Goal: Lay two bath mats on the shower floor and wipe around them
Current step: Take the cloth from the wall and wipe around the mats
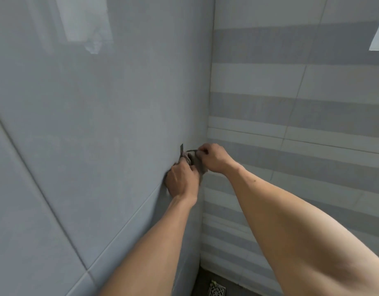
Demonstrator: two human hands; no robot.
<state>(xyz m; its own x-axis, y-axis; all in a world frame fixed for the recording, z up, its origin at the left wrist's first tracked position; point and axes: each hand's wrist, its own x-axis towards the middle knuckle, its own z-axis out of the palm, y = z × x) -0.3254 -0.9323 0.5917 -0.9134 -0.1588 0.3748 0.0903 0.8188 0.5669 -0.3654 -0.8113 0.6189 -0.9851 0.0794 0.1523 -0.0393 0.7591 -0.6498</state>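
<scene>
While both arms are stretched toward the corner of the shower, a grey-brown cloth [198,165] is held against the plain wall [88,124] between the two hands. The left hand [181,181] is curled around the lower part of the cloth, its knuckles turned to the camera. The right hand [213,157] is closed in a pinch on a thin loop [190,150] at the top of the cloth, just beside a small dark hook [181,148] on the wall. The striped wall [301,116] is seen on the right, meeting the plain one at the corner. A patterned floor drain [217,289] is seen at the bottom edge, below the arms. No bath mat is shown from this angle.
</scene>
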